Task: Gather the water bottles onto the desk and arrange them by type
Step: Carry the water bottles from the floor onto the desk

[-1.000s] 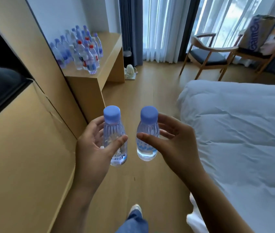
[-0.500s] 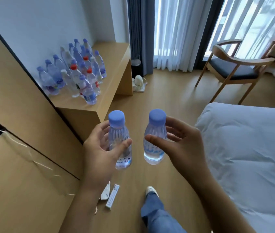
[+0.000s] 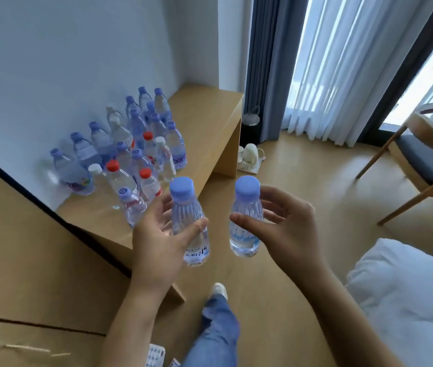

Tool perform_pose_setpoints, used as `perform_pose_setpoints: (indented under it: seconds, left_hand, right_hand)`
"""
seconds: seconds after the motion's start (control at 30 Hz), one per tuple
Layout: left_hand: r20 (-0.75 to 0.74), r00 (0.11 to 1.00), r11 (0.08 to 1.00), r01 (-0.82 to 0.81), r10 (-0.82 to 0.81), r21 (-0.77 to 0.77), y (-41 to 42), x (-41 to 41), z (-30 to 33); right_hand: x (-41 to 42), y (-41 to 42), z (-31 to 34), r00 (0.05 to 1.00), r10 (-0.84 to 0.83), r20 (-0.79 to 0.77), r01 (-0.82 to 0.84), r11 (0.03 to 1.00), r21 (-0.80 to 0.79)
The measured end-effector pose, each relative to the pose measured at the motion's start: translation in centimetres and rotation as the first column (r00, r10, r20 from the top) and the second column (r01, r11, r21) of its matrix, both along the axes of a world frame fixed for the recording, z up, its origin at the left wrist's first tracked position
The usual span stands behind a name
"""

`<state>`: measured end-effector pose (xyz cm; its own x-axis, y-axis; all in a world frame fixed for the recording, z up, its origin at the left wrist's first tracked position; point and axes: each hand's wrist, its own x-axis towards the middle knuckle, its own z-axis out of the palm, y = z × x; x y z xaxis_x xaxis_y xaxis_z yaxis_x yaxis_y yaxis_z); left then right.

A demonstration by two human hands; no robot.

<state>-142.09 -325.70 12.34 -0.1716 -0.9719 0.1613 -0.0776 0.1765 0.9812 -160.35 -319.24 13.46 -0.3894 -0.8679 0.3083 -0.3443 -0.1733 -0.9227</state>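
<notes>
Each hand carries one small blue-capped bottle upright above the floor: the left hand (image 3: 157, 242) wraps the left bottle (image 3: 187, 226), the right hand (image 3: 286, 229) pinches the right bottle (image 3: 245, 218). They look bound for the table (image 3: 210, 123); next, stand them among its matching blue-capped bottles (image 3: 141, 144).

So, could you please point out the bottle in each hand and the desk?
Left-hand bottle (image 3: 193, 234), head view, on its ribbed body.
Right-hand bottle (image 3: 245, 235), head view, on its label.
Desk (image 3: 210, 120), head view, on its bare top.
</notes>
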Motion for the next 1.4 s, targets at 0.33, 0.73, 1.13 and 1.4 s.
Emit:
perform_pose_setpoints:
  seconds: [0.33, 0.73, 1.13, 1.4]
  left_hand:
    - [0.049, 0.995, 0.994, -0.082, 0.086, -0.073, -23.7, -9.4, -0.1]
    - [0.045, 0.947, 0.949, -0.316, 0.317, -0.020, -42.1, -15.9, -1.4]
    - [0.118, 0.639, 0.625, -0.769, 0.760, 0.134, -56.5, -20.5, -9.1]
    - [0.332, 0.392, 0.361, -0.920, 0.858, 0.153, -59.9, -21.6, -15.0]
  right_hand:
    - [-8.5, -24.2, 0.1, 0.997, 0.073, 0.020, -0.073, 0.997, 0.011]
    - [-14.8, -47.0, -1.1, 0.966, 0.249, 0.067, -0.255, 0.963, 0.090]
    - [-16.2, -69.5, -6.6, 0.717, 0.697, 0.008, -0.671, 0.686, 0.282]
    - [-13.9, -76.4, -13.1, 0.503, 0.864, 0.026, -0.776, 0.438, 0.455]
